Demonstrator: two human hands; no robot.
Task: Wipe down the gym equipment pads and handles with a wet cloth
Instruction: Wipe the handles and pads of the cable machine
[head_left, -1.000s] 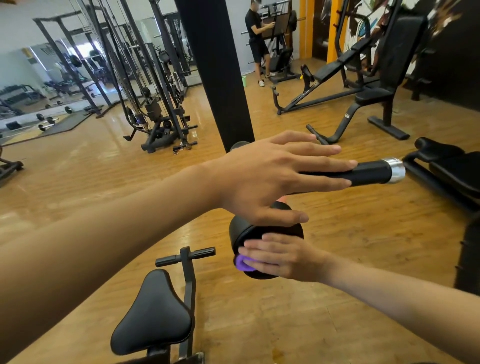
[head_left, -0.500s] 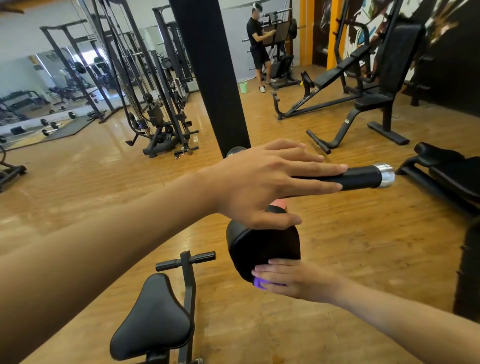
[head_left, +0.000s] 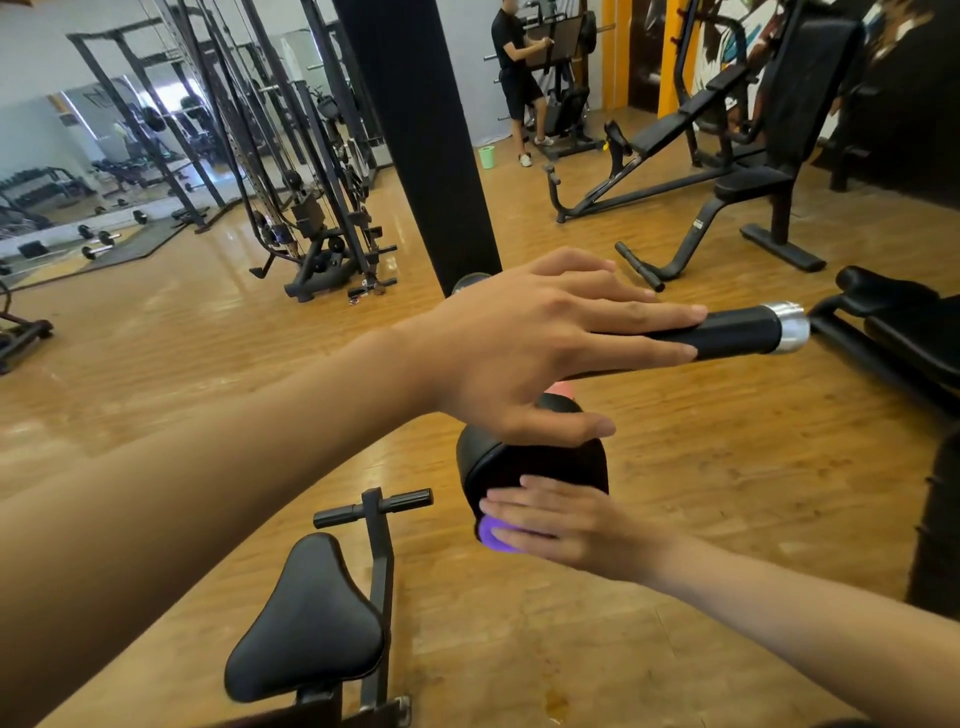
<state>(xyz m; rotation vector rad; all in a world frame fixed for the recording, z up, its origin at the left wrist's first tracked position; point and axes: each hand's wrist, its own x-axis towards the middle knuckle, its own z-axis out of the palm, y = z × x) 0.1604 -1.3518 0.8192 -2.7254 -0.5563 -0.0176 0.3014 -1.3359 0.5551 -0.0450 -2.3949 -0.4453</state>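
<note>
So: right hand (head_left: 561, 525) lies flat, fingers straight and together, pressing the purple cloth (head_left: 493, 536) against the lower side of the black roller pad (head_left: 519, 462). Only a corner of the cloth shows past the fingertips. Left hand (head_left: 524, 353) is spread flat over the handle (head_left: 737, 332), fingers straight along the grip, thumb down on the pad's top. It braces and does not grip.

How to do it well, my read:
- Use even palm pressure and overlapping sweeps round the pad's curve, underside and end face included.
- The brace matters: the pad looks as if it could spin or swing on its arm (can't confirm from this view).
- Turn the cloth to a clean face before the handle, then wipe the full length up to the chrome end cap (head_left: 789, 327).

Surface: smooth black vinyl with a slight sheen. It should wipe easily, but wet and dry areas are hard to tell apart on black. Drips would land on the seat (head_left: 311, 623) or the wooden floor (head_left: 727, 519) below.

Room: black column (head_left: 415, 130) just behind the hands. Cable racks (head_left: 311, 208), a mirror wall and dumbbells (head_left: 98, 244) are to the left, benches (head_left: 727, 156) to the right. Another person (head_left: 514, 67) stands at a far machine, green bucket (head_left: 486, 157) beside them.
</note>
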